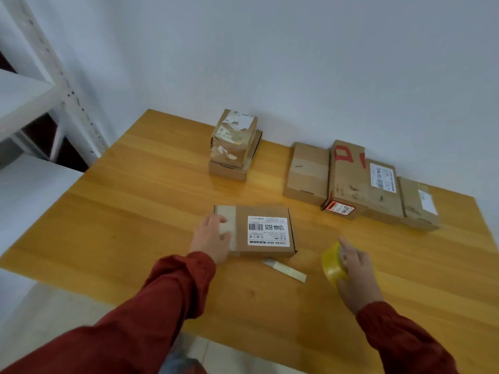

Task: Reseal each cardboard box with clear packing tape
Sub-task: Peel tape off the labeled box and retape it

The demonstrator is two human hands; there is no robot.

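A flat cardboard box (pixel 266 233) with a white barcode label lies in the middle of the wooden table (pixel 135 211). A strip of clear tape crosses its left end. My left hand (pixel 212 237) rests on that taped end with the fingers fairly straight. To the right, my right hand (pixel 356 273) grips a yellowish roll of packing tape (pixel 333 264) just above the table. A loose piece of tape (pixel 285 269) lies on the table between the box and the roll.
A stack of two or three boxes (pixel 233 147) stands at the back centre. A row of several boxes (pixel 359 182) lines the back right by the wall. A white metal shelf (pixel 40 103) stands to the left of the table.
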